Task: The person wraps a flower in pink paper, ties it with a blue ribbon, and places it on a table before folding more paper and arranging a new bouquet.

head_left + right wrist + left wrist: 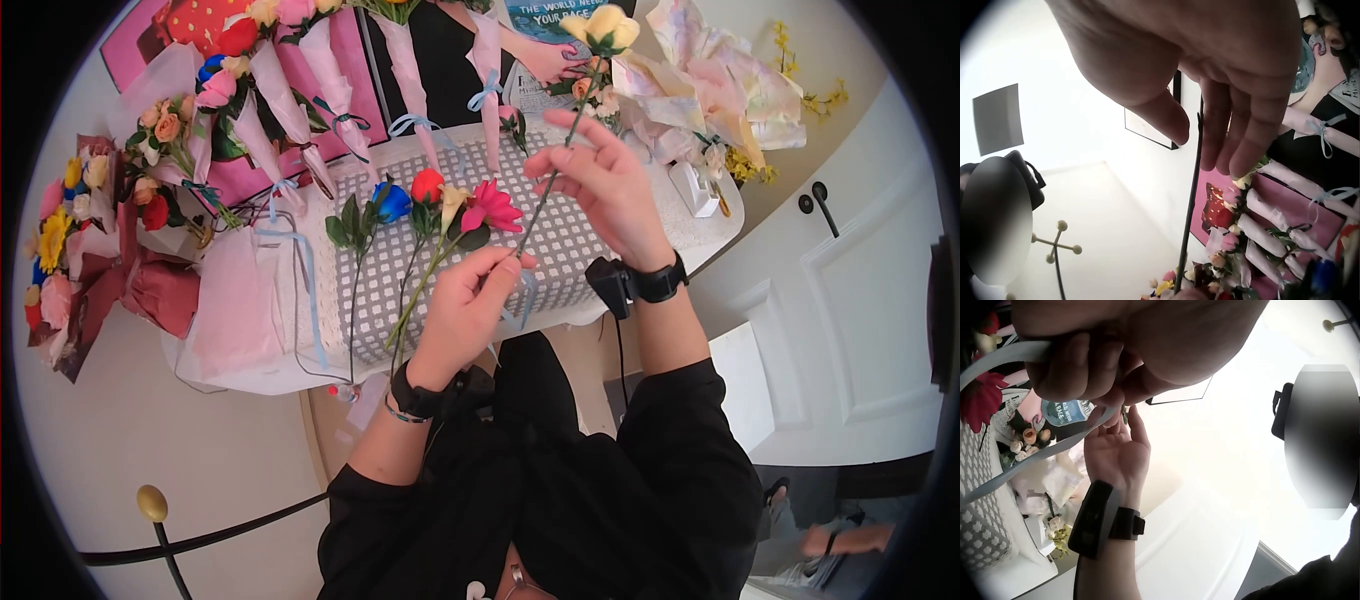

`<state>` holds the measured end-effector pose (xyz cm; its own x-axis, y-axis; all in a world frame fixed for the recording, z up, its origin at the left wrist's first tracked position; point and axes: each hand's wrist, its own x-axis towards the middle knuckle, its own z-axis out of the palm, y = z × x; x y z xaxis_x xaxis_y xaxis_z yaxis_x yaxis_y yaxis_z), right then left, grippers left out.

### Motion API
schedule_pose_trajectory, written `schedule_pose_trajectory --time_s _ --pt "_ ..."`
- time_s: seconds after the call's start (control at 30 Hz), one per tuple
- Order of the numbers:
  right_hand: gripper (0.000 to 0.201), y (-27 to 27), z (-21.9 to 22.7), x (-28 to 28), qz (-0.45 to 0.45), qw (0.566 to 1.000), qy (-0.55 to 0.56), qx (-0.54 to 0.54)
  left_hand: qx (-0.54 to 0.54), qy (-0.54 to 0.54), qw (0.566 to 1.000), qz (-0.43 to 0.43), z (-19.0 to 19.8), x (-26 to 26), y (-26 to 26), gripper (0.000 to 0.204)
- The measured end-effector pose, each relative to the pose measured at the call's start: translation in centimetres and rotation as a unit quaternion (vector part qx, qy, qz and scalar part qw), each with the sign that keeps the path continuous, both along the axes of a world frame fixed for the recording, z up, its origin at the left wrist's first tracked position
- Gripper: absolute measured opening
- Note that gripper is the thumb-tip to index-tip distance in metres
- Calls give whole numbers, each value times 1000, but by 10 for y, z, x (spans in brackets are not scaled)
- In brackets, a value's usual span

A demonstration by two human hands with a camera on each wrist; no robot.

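Note:
A pale yellow rose point(603, 30) stands upright on a long green stem point(541, 205). My left hand point(465, 305) pinches the stem's lower part between thumb and fingers. Beside the upper stem is my right hand point(605, 190), its fingers loosely extended; in the right wrist view the dark stem point(1191, 206) runs between the thumb and fingers of this hand point(1235, 81). A light blue ribbon point(1041, 456) passes at the fingers of my left hand point(1116, 356) in the left wrist view; whether they grip it, I cannot tell. Blue, red, cream and magenta flowers point(490, 206) lie nearby.
The table point(232, 375) has a grey-and-white checked cloth point(375, 290) and pink wrapping paper point(235, 310). Pink-wrapped flowers point(408, 80) stand along the back, a dark red bouquet point(155, 290) at the left, pale wrapping paper point(700, 80) at the back right. Another person's hand point(548, 60) shows behind.

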<state>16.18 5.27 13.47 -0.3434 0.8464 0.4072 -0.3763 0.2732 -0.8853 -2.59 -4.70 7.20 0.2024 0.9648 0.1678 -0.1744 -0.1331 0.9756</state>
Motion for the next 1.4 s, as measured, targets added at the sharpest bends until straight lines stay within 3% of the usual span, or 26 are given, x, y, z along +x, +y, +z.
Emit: schedule_pose_trajectory --time_s 0.07,0.23,0.3,0.33,0.4,0.43,0.5,0.73,0.8,0.83,0.9,0.93,0.97,1.03,1.07,1.13,1.2,1.27,1.4 --pt "40 -7 -7 -2 43 996 -68 -34 -8 2 1000 1 -4 1 3 24" --pt "37 2 -16 10 16 994 -99 -40 -13 -2 1000 16 -12 3 3 24" --pt "38 17 -23 23 -72 979 -192 -7 -39 -29 999 17 -9 -1 0 23" --pt "38 27 -29 31 -73 979 -192 -5 -36 -30 999 16 -8 -4 -1 23" --pt "34 48 -47 46 -115 920 -373 -27 -47 -63 997 10 -8 -9 -4 22" --pt "34 59 -59 52 -115 920 -374 -25 -46 -64 997 11 -7 -10 -5 22" --pt "34 75 -77 55 -175 854 -491 1 -41 -73 996 12 -8 -12 -7 21" --pt "34 93 -99 48 -211 884 -392 -140 -4 -51 999 18 -12 -18 -10 20" --pt "38 100 -112 51 -342 824 -449 48 24 -48 998 27 -10 -19 -10 22" --pt "38 99 -121 55 -340 825 -449 43 18 -47 998 27 -9 -20 -11 22" --pt "40 70 -101 47 -355 794 -452 199 27 -86 995 29 -7 -22 -8 25" --pt "40 50 -87 38 -233 885 -382 128 22 -84 996 28 -5 -23 -7 25" --pt "40 29 -74 26 -105 948 -298 51 20 -97 995 18 -3 -24 -5 26" --pt "34 -7 -65 7 76 972 -217 42 9 -112 994 6 -2 -25 1 28" --pt "34 -18 -62 3 72 974 -213 35 3 -108 994 1 1 -24 2 28" --pt "27 -30 -57 -3 241 929 -279 -27 7 -108 994 7 12 -24 5 26" --pt "22 -30 -60 -7 268 934 -234 0 10 -80 996 30 19 -32 6 26" --pt "24 -28 -63 0 273 948 -130 -94 36 -52 996 57 23 -48 8 27" --pt "24 -25 -64 21 176 969 -102 -137 50 14 994 95 23 -81 10 26"
